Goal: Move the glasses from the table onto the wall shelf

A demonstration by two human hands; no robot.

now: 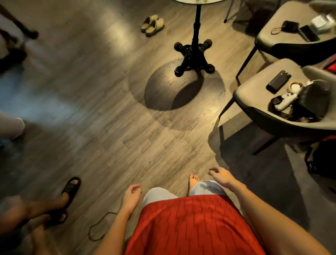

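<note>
— At the bottom of the frame: two bare arms over a red shirt, pale shorts below it, one bare foot on the wood floor.

— And the hands?

— Left hand at lower centre, fingers loosely curled, holding nothing. Right hand further right and a little higher, fingers spread and relaxed, also holding nothing.

— Any glasses in view?

— None to be made out. Only the very edge of a round table top at the top centre, on a black post with a four-footed base, round shadow spread on the floor beneath.

— No shelf either?

— Not in view.

— On the right of the frame?

— Two grey chairs, one above the other. On the nearer seat a dark phone, a small round white thing just beside it, and a black bundle with a white piece against it. On the farther seat a black pouch and a dark flat device, blurred.

— Left side?

— Lower left, someone else's feet in black sandals, apart from the left hand. A thin black cable looped on the floor between. Upper centre, a pair of tan shoes side by side near the post. Upper left blurred, nothing clear.
</note>
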